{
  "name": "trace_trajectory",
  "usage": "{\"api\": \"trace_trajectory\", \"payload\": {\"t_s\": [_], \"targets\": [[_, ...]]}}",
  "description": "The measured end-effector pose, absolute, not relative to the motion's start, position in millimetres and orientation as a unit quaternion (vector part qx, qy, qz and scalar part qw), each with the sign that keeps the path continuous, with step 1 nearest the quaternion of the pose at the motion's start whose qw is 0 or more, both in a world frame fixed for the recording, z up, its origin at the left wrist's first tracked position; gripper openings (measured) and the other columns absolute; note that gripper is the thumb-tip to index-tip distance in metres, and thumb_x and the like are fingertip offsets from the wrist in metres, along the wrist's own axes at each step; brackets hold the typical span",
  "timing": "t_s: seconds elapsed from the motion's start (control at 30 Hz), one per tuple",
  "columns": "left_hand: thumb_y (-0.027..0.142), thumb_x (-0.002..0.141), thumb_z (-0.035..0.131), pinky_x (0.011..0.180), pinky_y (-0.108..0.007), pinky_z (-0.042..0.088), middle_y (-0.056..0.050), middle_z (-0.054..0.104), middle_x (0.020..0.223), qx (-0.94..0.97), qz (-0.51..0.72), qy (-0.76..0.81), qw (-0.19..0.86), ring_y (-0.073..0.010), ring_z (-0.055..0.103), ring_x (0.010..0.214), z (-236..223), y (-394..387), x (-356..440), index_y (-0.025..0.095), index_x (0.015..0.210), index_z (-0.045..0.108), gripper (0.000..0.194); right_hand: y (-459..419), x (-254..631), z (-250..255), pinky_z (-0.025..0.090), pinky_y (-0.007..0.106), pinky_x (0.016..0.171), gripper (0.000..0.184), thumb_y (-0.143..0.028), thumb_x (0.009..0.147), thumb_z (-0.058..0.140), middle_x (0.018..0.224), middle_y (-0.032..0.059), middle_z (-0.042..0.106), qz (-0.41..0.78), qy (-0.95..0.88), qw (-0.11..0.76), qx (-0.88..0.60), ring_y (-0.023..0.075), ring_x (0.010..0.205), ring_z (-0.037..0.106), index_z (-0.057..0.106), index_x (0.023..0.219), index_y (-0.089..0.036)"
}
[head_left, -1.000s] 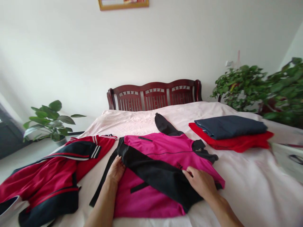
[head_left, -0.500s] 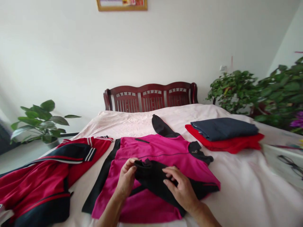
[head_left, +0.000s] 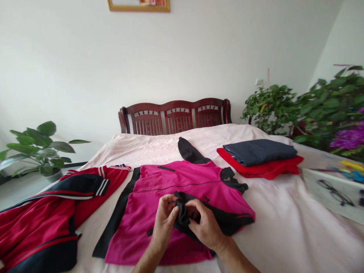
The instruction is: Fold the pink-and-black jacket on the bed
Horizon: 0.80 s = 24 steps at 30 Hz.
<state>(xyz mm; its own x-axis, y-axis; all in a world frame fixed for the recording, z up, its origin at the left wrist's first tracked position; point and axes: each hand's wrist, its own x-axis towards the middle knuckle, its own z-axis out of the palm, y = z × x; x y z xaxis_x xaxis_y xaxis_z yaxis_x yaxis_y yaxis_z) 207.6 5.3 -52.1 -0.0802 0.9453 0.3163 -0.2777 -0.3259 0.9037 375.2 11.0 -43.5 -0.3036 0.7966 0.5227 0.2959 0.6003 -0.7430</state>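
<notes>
Jacket: the magenta jacket (head_left: pixel 159 176) lies spread on the pale bedcover (head_left: pixel 287 235), directly in front of the person and reaching beneath both hands.
Long axis: it runs from left to right across the view, with the black hem band (head_left: pixel 113 227) at the left and the dark collar (head_left: pixel 227 176) at the right.
Near sleeve: the black near sleeve (head_left: pixel 230 220) comes from the shoulder at the right and lies back over the jacket's near half, its end pointing leftward at the hands.
Far sleeve: the black far sleeve (head_left: pixel 192 151) points away, toward the wooden headboard (head_left: pixel 179 115).
Left hand: the left hand (head_left: pixel 162 223) pinches the bunched sleeve end (head_left: pixel 182 217) between thumb and fingers, from the hem side.
Right hand: the right hand (head_left: pixel 209 223) has thumb and curled fingers closed on the same cloth, from the collar side; its grip is partly hidden.
Nearer hand: both meet at the sleeve end, so neither is clearly nearer to it; the right is nearer the collar and the left nearer the hem band.
Left side: a crumpled red-and-navy garment (head_left: pixel 54 212) lies beside the hem band, apart from the hands.
Right side: a folded navy garment (head_left: pixel 260 151) rests on red folded cloth (head_left: pixel 264 173), beyond the collar.
</notes>
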Motion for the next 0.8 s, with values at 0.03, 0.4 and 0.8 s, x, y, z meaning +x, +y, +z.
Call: {"api": "trace_trajectory", "payload": {"t_s": [0.03, 0.4, 0.8], "targets": [[0.039, 0.082, 0.073, 0.08, -0.026, 0.05, -0.003, 0.062, 0.103, 0.488, 0.652, 0.349, 0.463, -0.0172, 0.062, 0.093, -52, 5, 208, 0.023, 0.108, 0.056, 0.034, 11, 375, -44, 0.048, 0.025, 0.069, 0.025, -0.008, 0.076, 0.06, 0.087, -0.0008, 0.063, 0.268, -0.769, 0.456, -0.359, 0.0138, 0.076, 0.06, 0.058, 0.096, -0.024], [0.035, 0.07, 0.082, 0.087, -0.032, 0.05, -0.004, 0.067, 0.101, 0.583, 0.61, 0.416, 0.339, -0.0226, 0.063, 0.096, -65, 8, 200, 0.022, 0.109, 0.061, 0.047, 17, 374, -43, 0.044, 0.029, 0.072, 0.019, -0.01, 0.078, 0.056, 0.078, -0.001, 0.056, 0.128, -0.746, 0.545, -0.36, 0.0157, 0.076, 0.056, 0.044, 0.08, -0.024], [0.04, 0.08, 0.073, 0.068, -0.023, 0.045, 0.001, 0.061, 0.08, 0.518, 0.633, 0.39, 0.423, -0.0136, 0.055, 0.074, -55, 7, 202, 0.02, 0.088, 0.061, 0.025, 16, 371, -39, 0.047, 0.028, 0.072, 0.028, -0.037, 0.083, 0.068, 0.092, 0.0015, 0.063, 0.516, -0.621, 0.509, -0.299, 0.0158, 0.081, 0.059, 0.06, 0.105, -0.022]]}}
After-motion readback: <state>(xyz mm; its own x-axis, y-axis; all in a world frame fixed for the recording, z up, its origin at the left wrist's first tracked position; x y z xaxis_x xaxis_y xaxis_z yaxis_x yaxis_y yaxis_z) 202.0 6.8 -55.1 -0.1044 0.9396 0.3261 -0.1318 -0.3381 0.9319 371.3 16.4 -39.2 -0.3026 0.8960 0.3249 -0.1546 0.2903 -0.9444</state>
